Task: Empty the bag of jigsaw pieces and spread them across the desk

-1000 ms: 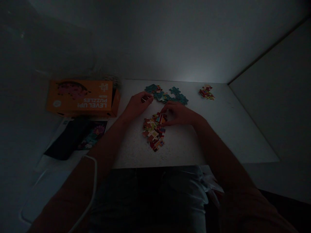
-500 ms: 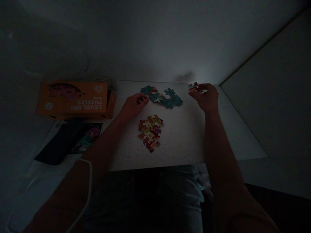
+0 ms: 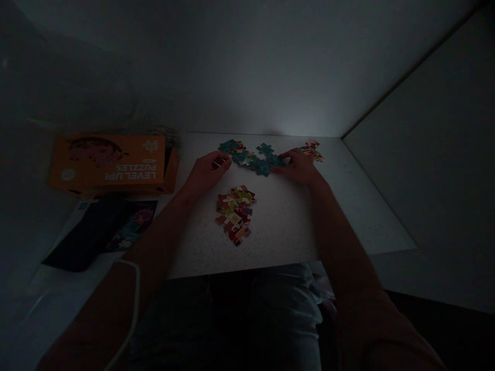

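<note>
The left hand [image 3: 209, 170] rested on the worktop [image 3: 286, 221] beside the left end of a cluster of teal jigsaw pieces [image 3: 263, 166], its fingers curled and its thumb close to them; in such dim light, whether it pinched a piece could not be told. The right hand [image 3: 299, 167] reached over the cluster's right end, thumb and forefinger parted around the teal edge; a firm grip could not be made out. Behind its knuckles lay a small group of red-and-cream jigsaw pieces [image 3: 315, 147]. Nearer the person, a heap of brown, red and green jigsaw pieces [image 3: 235, 214] lay between the forearms. An orange puzzle box [image 3: 112, 159] stood to the left, beyond a dark pouch [image 3: 83, 232].
</note>
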{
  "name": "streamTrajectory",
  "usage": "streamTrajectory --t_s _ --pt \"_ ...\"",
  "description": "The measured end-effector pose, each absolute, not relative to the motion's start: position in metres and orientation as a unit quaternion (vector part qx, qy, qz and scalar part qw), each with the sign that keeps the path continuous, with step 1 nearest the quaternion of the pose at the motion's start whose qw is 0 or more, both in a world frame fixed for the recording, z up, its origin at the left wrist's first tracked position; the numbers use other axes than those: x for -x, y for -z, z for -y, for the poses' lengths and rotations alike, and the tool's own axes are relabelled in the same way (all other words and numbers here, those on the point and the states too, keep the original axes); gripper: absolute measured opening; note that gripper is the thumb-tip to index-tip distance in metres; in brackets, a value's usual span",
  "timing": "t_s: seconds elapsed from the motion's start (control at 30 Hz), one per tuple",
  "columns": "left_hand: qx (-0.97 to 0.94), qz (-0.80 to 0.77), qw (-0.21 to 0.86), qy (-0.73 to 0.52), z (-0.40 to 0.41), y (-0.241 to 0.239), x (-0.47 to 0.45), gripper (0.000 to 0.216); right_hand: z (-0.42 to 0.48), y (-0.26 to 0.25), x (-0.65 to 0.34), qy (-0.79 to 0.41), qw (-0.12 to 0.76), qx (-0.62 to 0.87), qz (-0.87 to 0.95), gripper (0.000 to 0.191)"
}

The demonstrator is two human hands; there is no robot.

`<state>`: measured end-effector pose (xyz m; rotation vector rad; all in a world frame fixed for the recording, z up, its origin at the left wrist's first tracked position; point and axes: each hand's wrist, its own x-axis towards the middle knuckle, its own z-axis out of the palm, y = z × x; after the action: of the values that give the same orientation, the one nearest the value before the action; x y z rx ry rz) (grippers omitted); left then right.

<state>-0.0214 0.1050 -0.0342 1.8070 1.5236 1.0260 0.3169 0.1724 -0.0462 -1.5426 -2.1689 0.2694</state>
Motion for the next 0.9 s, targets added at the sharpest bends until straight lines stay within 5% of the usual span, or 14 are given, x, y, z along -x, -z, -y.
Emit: streamTrajectory --t_s 0.23,0.43,0.6,0.9 --pt "-0.675 -0.568 0.274 -0.383 -0.107 0.037 0.022 0.025 -0.172 0.041 -0.317 -0.164 0.274 0.52 0.792 0.055" --pt "-0.674 -0.564 0.275 -0.39 -0.107 0.038 0.022 0.027 -0.177 0.047 -0.314 -0.264 0.346 0.472 0.767 0.022" --pt "-0.672 -0.565 0.285 -0.384 -0.105 0.035 0.021 0.029 -0.174 0.038 -0.306 -0.245 0.419 0.447 0.751 0.016" --pt "-0.674 -0.568 0.282 -0.379 -0.106 0.037 0.023 0.03 -0.164 0.032 -0.301 -0.32 0.389 0.451 0.737 0.023"
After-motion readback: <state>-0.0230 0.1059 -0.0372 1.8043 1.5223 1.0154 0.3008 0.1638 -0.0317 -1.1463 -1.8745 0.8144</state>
